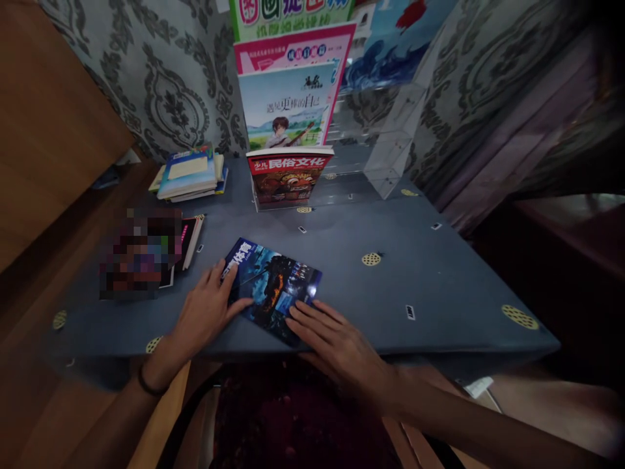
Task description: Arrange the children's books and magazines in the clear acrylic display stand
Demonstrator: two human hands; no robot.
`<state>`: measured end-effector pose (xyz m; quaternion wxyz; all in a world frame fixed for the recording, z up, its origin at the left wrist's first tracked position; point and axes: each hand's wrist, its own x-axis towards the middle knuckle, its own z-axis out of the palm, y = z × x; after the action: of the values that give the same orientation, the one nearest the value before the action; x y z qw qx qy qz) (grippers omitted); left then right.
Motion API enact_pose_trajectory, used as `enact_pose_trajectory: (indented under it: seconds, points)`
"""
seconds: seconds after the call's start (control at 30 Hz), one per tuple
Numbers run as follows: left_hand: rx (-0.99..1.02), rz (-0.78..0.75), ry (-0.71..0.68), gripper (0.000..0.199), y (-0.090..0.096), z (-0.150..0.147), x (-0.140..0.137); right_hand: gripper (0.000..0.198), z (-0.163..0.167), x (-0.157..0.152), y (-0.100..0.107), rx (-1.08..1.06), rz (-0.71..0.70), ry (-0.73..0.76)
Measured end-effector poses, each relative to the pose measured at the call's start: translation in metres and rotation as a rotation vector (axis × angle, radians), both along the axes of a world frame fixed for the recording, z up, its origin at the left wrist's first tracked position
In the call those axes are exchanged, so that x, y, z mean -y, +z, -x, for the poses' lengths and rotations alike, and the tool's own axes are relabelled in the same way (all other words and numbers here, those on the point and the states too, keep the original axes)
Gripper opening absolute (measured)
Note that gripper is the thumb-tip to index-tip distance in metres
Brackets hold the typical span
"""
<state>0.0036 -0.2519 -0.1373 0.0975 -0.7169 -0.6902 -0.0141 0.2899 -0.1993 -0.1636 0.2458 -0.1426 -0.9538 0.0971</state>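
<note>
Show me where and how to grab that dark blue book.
Probably by its left and right ends, coming from both sides: the book lies flat and looks thin, so edges suit pinching. The left hand and right hand touch those ends.

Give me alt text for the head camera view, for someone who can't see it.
A person's left hand and right hand rest on a dark blue book lying at an angle on a blue tablecloth printed with pineapples. Behind it, a clear stand displays upright books; two piles of books lie to the left.
</note>
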Motion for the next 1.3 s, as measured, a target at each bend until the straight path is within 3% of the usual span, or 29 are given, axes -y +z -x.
enact_pose_trajectory:
  seconds: [0.13, 0.2, 0.33, 0.47, 0.53, 0.63, 0.7, 0.73, 0.83, 0.9, 1.0, 1.13, 1.23, 1.3]
  points:
    - [0.049, 0.037, -0.124, 0.099, -0.002, -0.004, 0.032, 0.028, -0.018, 0.013, -0.005, -0.133, -0.027, 0.057]
    - [0.066, 0.069, -0.175, 0.101, 0.001, -0.004, 0.046, 0.026, -0.026, 0.015, -0.007, -0.175, -0.027, 0.115]
    - [0.115, 0.105, -0.214, 0.061, 0.014, 0.002, 0.057, 0.028, -0.031, 0.010, 0.002, -0.237, -0.051, 0.194]
    - [0.230, 0.016, -0.303, 0.037, 0.036, 0.012, 0.050, 0.033, -0.024, -0.004, 0.034, -0.375, -0.002, 0.141]
    - [0.318, -0.073, -0.286, 0.032, 0.050, 0.015, 0.043, 0.032, -0.020, -0.013, 0.053, -0.410, 0.086, 0.050]
    - [0.524, -0.224, -0.179, 0.026, 0.074, 0.015, 0.025, 0.016, -0.011, -0.032, 0.077, -0.509, 0.253, -0.186]
    - [0.708, -0.301, -0.069, 0.025, 0.086, 0.015, 0.008, 0.008, -0.002, -0.052, 0.084, -0.589, 0.436, -0.303]
    - [0.798, -0.317, -0.016, 0.025, 0.090, 0.015, -0.003, 0.013, 0.004, -0.065, 0.084, -0.612, 0.548, -0.325]
    - [1.009, -0.233, 0.068, 0.030, 0.082, 0.020, -0.037, 0.032, 0.022, -0.107, 0.070, -0.605, 0.830, -0.277]
    - [1.068, -0.081, 0.063, 0.032, 0.063, 0.025, -0.058, 0.035, 0.032, -0.134, 0.052, -0.533, 0.899, -0.289]
    - [0.955, -0.007, 0.057, 0.031, 0.028, 0.032, -0.078, 0.025, 0.040, -0.159, 0.026, -0.335, 0.789, -0.411]
    - [0.738, -0.019, 0.089, 0.033, 0.002, 0.037, -0.082, 0.008, 0.041, -0.162, 0.011, -0.117, 0.422, -0.511]
    - [0.662, -0.047, 0.087, 0.030, 0.001, 0.037, -0.079, 0.023, 0.044, -0.159, 0.010, -0.101, 0.213, -0.396]
    - [0.621, -0.062, 0.081, 0.027, 0.003, 0.037, -0.078, 0.032, 0.046, -0.161, 0.008, -0.084, 0.157, -0.262]
